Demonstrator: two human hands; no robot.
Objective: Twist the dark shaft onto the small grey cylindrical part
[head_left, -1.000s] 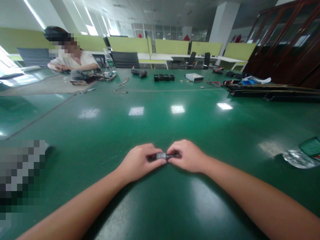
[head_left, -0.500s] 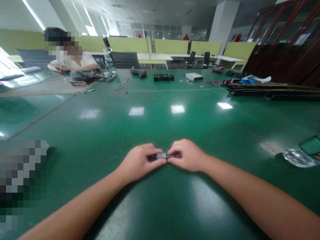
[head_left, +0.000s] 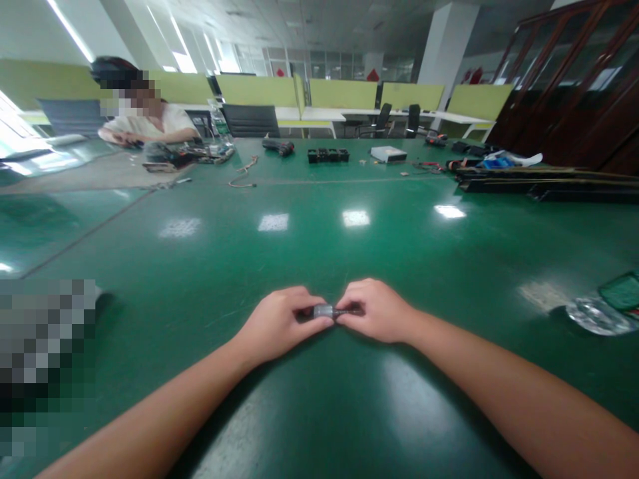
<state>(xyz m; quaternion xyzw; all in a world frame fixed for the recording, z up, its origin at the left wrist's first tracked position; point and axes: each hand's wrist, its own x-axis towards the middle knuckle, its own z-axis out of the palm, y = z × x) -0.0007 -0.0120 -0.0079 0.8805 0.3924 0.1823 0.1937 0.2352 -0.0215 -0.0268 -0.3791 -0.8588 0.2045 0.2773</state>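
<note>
Just above the green table, my left hand pinches a small silver cylinder between thumb and fingers. From its right end runs a thin dark rod, gripped by the closed thumb and fingers of my right hand. Cylinder and rod lie level, in one line, and look joined. My fingers hide the cylinder's left end and part of the rod, so its exact kind is unclear. The two hands nearly meet, fingertips close together.
The green table stretches far ahead. A clear plastic-wrapped item lies right. Black strips are stacked at the far right. A black block, a silver box and a power drill stand farther back. Another person sits far left.
Both hands keep the same hold on the cylinder and rod. The whole view has shifted very slightly; nothing else has visibly moved.
</note>
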